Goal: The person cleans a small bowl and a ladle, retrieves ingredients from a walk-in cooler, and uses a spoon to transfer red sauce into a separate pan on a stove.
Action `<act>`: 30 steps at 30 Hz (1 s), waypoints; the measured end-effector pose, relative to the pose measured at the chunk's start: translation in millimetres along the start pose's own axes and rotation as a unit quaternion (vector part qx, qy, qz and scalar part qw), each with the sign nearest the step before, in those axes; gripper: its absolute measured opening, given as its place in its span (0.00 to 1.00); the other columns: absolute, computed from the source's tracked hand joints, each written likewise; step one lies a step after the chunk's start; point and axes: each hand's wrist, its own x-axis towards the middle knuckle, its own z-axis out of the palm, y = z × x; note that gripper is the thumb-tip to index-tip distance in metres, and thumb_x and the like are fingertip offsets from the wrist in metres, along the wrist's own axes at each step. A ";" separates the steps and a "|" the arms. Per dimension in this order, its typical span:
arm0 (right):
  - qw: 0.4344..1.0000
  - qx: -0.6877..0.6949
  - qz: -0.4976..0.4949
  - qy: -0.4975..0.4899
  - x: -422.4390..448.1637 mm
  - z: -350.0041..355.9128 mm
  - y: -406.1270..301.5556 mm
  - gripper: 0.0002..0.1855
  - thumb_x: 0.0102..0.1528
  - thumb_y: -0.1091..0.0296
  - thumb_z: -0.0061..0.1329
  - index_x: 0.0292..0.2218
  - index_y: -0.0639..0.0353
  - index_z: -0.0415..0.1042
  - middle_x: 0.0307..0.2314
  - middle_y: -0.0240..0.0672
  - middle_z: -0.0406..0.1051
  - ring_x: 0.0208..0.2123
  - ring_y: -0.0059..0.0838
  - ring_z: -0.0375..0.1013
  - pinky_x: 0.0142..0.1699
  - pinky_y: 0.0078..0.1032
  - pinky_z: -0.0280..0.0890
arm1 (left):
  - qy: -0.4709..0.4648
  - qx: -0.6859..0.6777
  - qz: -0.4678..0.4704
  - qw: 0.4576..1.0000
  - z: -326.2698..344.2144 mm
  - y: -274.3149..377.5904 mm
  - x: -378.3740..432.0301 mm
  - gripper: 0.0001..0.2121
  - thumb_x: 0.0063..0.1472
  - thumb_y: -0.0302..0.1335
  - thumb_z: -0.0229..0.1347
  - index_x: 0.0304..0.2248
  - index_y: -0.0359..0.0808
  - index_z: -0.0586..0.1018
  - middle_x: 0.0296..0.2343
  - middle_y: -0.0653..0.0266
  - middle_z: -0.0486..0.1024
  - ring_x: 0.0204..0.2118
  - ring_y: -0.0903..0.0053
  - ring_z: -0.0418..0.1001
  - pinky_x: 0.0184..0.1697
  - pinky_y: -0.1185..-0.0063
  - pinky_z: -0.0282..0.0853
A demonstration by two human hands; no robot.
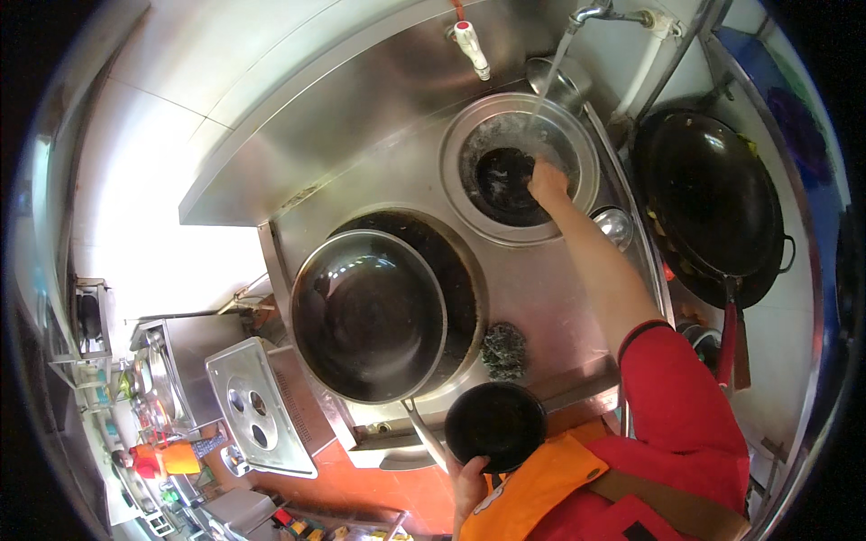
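My left hand (470, 480) holds a small black round bowl (496, 427) by its edge, close to my orange apron. My right hand (549, 182) reaches into a round metal basin (454, 169) and grips the rim of a second black bowl (504, 193) there; its fingertips are partly hidden. Water (549, 81) runs from a metal tap (590, 15) into the basin beside this hand. Nearer to me lies a dark scouring pad (503, 350) on the stainless steel counter (541, 291).
A long-handled wok (369, 318) rests over a larger wok (440, 250) at left. More black woks (710, 203) stand on the right, beyond the counter edge. A metal ladle (613, 228) lies by the basin. Far left, a person (162, 460) is near metal kitchen equipment (264, 406).
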 end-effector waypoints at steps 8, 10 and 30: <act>0.996 -0.011 -0.034 -0.082 16.4 -8.9 -2.0 0.39 0.47 0.69 0.58 0.56 0.61 0.52 0.45 0.54 0.67 0.45 0.50 0.70 0.48 0.41 0.67 | -0.035 0.009 -0.051 0.998 20.2 -18.2 15.0 0.27 0.44 0.15 0.48 0.48 0.30 0.65 0.40 0.59 0.71 0.42 0.71 0.69 0.46 0.78 0.66; 0.992 -0.033 -0.113 0.035 8.0 -8.7 -2.7 0.38 0.49 0.72 0.54 0.57 0.57 0.50 0.46 0.54 0.66 0.45 0.51 0.70 0.48 0.42 0.66 | -0.067 0.020 -0.043 0.997 15.8 -28.0 20.1 0.27 0.44 0.15 0.49 0.48 0.30 0.65 0.39 0.59 0.71 0.41 0.71 0.69 0.46 0.78 0.65; 0.973 0.172 -0.132 0.080 15.3 -0.2 16.2 0.19 0.48 0.73 0.50 0.43 0.70 0.71 0.40 0.56 0.71 0.36 0.48 0.75 0.39 0.37 0.72 | -0.056 0.111 -0.047 0.991 34.1 -33.0 17.5 0.24 0.44 0.15 0.50 0.45 0.30 0.67 0.37 0.60 0.71 0.39 0.74 0.69 0.43 0.79 0.66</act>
